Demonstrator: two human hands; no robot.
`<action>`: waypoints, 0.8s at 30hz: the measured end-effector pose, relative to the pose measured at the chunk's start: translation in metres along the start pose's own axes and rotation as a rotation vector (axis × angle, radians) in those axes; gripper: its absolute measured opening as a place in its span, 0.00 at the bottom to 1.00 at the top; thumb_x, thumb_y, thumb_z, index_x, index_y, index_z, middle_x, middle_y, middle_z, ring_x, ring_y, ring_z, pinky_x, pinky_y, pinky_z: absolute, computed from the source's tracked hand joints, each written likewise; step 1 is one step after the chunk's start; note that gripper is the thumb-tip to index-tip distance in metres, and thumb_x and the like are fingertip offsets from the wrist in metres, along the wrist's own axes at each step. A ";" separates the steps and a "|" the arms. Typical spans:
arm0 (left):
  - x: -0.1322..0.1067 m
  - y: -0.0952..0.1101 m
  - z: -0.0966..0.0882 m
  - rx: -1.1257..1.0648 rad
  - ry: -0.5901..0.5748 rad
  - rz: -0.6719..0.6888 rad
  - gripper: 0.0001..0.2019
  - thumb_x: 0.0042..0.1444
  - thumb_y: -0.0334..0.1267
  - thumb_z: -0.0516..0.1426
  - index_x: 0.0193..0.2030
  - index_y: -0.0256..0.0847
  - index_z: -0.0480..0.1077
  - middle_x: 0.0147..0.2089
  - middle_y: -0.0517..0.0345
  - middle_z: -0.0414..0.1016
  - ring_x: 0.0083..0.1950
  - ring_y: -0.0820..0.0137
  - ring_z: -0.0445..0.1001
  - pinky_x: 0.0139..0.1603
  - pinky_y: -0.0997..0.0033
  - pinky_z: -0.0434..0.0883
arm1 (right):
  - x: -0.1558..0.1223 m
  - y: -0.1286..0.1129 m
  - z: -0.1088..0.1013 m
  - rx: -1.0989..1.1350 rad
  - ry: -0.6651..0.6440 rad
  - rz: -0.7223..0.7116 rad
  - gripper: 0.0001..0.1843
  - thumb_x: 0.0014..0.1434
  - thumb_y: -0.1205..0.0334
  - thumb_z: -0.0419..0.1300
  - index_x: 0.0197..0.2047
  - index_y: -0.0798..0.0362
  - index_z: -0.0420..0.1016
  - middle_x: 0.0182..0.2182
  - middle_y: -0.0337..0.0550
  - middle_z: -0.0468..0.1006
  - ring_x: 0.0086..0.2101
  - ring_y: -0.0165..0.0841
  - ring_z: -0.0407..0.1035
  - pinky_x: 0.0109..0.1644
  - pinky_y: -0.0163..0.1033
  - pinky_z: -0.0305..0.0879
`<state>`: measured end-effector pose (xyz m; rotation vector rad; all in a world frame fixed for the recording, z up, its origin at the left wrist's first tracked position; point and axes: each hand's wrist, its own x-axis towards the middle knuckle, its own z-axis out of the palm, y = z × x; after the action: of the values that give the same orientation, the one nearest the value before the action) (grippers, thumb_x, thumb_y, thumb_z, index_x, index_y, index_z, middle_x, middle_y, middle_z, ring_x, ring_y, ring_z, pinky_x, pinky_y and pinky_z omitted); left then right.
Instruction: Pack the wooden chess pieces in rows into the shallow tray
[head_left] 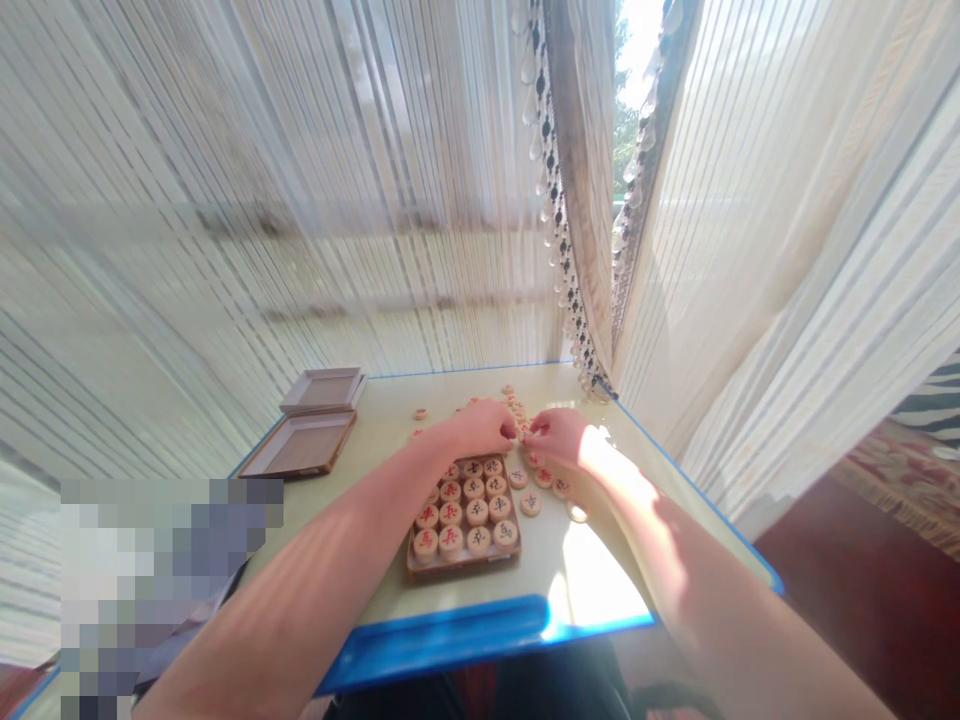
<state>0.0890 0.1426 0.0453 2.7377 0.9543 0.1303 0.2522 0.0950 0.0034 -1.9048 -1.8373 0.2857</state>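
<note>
My left hand point(489, 426) reaches over the far edge of a shallow box point(463, 572), its fingers curled together; what they hold, if anything, is hidden. Just to its right, my right hand point(556, 436) has thumb and fingers closed at a xiangqi piece point(525, 430). Inside the box, round wooden xiangqi pieces with red and black characters lie in rows, such as a black-marked piece point(478, 541). My left forearm covers part of the box's left side. Loose pieces, among them a black-marked one point(530, 504), are scattered right of the box and beyond my hands.
Two shallow trays or lids point(330, 462) stand at the table's far left, one behind the other. The pale table point(390, 590) has a blue rim point(450, 632). String curtains point(375, 200) hang beyond it and on the right. A pixelated patch point(172, 590) covers the lower left.
</note>
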 end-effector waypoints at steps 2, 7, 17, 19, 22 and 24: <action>0.000 0.000 -0.001 -0.012 0.036 0.022 0.09 0.44 0.39 0.57 0.32 0.42 0.76 0.32 0.59 0.76 0.33 0.70 0.70 0.35 0.75 0.63 | -0.001 -0.001 -0.004 0.047 0.035 0.048 0.16 0.45 0.51 0.59 0.33 0.52 0.77 0.30 0.42 0.78 0.32 0.34 0.70 0.30 0.33 0.59; 0.000 0.003 -0.004 -0.095 0.125 0.056 0.12 0.48 0.45 0.55 0.30 0.39 0.75 0.28 0.60 0.74 0.30 0.72 0.68 0.30 0.75 0.59 | -0.011 -0.008 -0.017 0.235 0.035 0.074 0.19 0.46 0.46 0.59 0.33 0.52 0.78 0.30 0.42 0.78 0.31 0.33 0.70 0.28 0.32 0.59; -0.019 0.003 -0.029 -0.243 0.191 -0.043 0.12 0.47 0.42 0.56 0.37 0.40 0.75 0.32 0.59 0.76 0.30 0.73 0.70 0.29 0.77 0.63 | -0.021 -0.021 -0.028 0.410 0.249 -0.001 0.15 0.50 0.53 0.56 0.35 0.53 0.75 0.27 0.39 0.73 0.28 0.30 0.66 0.32 0.34 0.60; -0.033 0.000 -0.038 -0.254 0.214 -0.099 0.13 0.47 0.42 0.56 0.37 0.40 0.75 0.32 0.59 0.76 0.29 0.73 0.71 0.27 0.77 0.64 | -0.030 -0.029 -0.025 0.343 0.264 -0.147 0.11 0.49 0.57 0.57 0.34 0.53 0.74 0.26 0.38 0.71 0.28 0.30 0.65 0.33 0.35 0.60; -0.057 -0.006 -0.044 -0.279 0.251 -0.125 0.13 0.47 0.43 0.57 0.37 0.41 0.75 0.33 0.60 0.76 0.29 0.74 0.71 0.28 0.77 0.65 | -0.047 -0.047 -0.017 0.255 0.090 -0.478 0.05 0.49 0.61 0.59 0.31 0.51 0.74 0.28 0.39 0.70 0.32 0.31 0.65 0.38 0.36 0.61; -0.074 -0.009 -0.042 -0.281 0.276 -0.122 0.13 0.46 0.44 0.58 0.37 0.41 0.75 0.32 0.60 0.76 0.30 0.74 0.71 0.30 0.76 0.66 | -0.057 -0.057 -0.010 0.206 -0.011 -0.611 0.05 0.48 0.62 0.61 0.31 0.50 0.75 0.29 0.39 0.70 0.34 0.31 0.65 0.40 0.37 0.61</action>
<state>0.0192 0.1119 0.0833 2.4362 1.0767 0.5856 0.2018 0.0359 0.0295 -1.1367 -2.1922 0.2606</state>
